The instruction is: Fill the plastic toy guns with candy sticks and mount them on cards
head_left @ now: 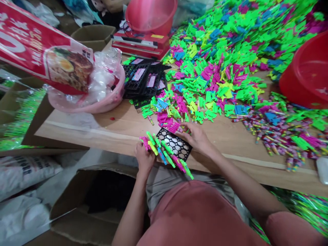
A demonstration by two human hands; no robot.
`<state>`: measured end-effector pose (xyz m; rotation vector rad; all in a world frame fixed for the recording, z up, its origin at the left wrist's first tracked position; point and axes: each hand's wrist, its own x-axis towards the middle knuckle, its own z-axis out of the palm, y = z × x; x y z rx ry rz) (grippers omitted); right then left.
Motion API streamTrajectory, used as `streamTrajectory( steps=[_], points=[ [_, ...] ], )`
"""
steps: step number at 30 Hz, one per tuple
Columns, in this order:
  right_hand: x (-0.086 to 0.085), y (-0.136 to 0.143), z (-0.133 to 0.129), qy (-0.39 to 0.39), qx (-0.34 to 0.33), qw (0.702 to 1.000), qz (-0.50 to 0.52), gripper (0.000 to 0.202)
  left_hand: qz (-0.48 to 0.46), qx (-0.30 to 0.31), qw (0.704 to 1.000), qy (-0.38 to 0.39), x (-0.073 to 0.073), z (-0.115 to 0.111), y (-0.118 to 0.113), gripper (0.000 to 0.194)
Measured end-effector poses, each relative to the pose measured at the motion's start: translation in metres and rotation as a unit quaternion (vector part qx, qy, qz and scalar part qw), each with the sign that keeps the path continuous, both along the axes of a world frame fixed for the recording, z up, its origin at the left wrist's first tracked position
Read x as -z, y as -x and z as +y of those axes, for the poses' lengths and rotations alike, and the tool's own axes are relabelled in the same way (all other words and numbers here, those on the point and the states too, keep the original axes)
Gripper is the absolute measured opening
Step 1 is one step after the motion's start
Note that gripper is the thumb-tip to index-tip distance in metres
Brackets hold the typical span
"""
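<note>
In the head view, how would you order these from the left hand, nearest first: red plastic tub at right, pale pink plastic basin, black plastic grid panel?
From the left hand:
1. Black plastic grid panel, close on its right.
2. Pale pink plastic basin, ahead to the left.
3. Red plastic tub, at the view's right edge.

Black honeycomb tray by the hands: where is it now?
In the head view, the black honeycomb tray is near the centre at the front table edge, between the left hand and the right hand, with colourful plastic pieces along its near side.
</note>
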<state>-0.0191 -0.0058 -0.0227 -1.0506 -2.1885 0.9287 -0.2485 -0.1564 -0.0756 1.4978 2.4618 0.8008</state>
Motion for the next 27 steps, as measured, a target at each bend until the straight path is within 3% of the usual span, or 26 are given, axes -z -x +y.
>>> streamTrajectory(
  steps=[4, 8, 11, 15, 21, 27],
  points=[
    [-0.007, 0.002, -0.015, 0.079, -0.042, 0.996, 0.023, 0.009, 0.000, -0.004, 1.000, -0.012, 0.000, 0.001, -0.001, 0.025],
    [-0.008, 0.005, -0.030, 0.197, -0.088, 0.975, 0.049, 0.010, -0.015, 0.013, 1.000, -0.025, -0.003, 0.002, -0.002, 0.026],
    [-0.004, 0.008, -0.033, 0.221, -0.139, 0.963, 0.060, 0.004, -0.025, 0.025, 0.999, -0.032, -0.004, 0.002, -0.001, 0.030],
    [0.005, 0.014, -0.034, 0.164, -0.198, 0.966, 0.017, 0.015, -0.017, 0.021, 0.999, -0.040, -0.001, 0.001, -0.001, 0.029],
    [0.011, 0.019, -0.045, -0.025, -0.264, 0.962, -0.058, 0.008, -0.013, 0.015, 0.999, -0.039, 0.004, 0.001, 0.001, 0.029],
    [-0.003, 0.019, -0.021, -0.014, -0.295, 0.949, -0.107, 0.009, -0.029, 0.013, 0.997, -0.068, 0.007, -0.002, 0.005, 0.029]
  ],
)
